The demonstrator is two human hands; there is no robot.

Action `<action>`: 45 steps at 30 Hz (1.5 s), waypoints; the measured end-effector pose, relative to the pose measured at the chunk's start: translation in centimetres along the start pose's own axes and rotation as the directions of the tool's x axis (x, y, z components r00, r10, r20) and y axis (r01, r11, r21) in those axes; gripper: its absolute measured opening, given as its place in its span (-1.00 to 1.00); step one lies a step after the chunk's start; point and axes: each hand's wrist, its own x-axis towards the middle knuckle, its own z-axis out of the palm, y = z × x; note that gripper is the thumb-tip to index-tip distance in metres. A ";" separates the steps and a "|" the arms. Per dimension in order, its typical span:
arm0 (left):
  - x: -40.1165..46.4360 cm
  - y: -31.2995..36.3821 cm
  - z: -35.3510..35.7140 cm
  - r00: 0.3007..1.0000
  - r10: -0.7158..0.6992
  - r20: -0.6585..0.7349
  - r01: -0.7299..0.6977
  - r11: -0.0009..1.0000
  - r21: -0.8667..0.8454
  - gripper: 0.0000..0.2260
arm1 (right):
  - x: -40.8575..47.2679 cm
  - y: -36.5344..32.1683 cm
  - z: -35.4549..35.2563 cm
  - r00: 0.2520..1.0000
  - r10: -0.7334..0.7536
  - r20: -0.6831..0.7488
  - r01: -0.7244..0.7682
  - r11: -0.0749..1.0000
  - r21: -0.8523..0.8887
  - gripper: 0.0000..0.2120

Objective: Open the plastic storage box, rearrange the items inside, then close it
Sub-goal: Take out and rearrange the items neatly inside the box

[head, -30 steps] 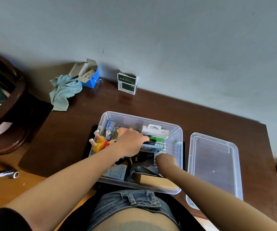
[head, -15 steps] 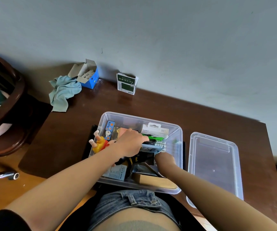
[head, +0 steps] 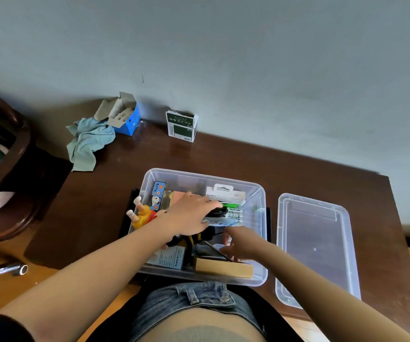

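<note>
Head view: right hand (head: 242, 243) moved nearer, perhaps touching box (head: 260, 193) contents

A cloth (head: 87, 141) is lying crumpled against a blue box (head: 124, 117) — flaps open. A green carton (head: 181, 125) is standing near the wall.

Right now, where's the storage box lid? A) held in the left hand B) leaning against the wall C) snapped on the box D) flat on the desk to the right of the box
D: the clear lid lies flat on the desk, just right of the open storage box, while both hands are down among the box's contents.
</note>
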 end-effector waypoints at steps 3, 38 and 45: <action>-0.4 0.6 -0.2 0.994 0.107 0.017 -0.109 0.988 0.112 -0.49 | -0.4 -0.6 -0.1 1.000 -0.004 -0.011 0.004 0.999 0.039 -0.67; 1.5 3.1 -0.1 0.937 -0.139 0.320 0.122 0.990 0.071 -0.62 | -2.5 -0.1 -0.5 0.947 -0.174 0.270 0.221 0.963 -0.153 -0.66; -0.8 3.8 -1.2 0.883 -0.050 0.467 0.088 0.994 -0.059 -0.58 | -2.5 -0.1 -0.7 0.931 -0.183 0.316 0.206 0.978 -0.041 -0.61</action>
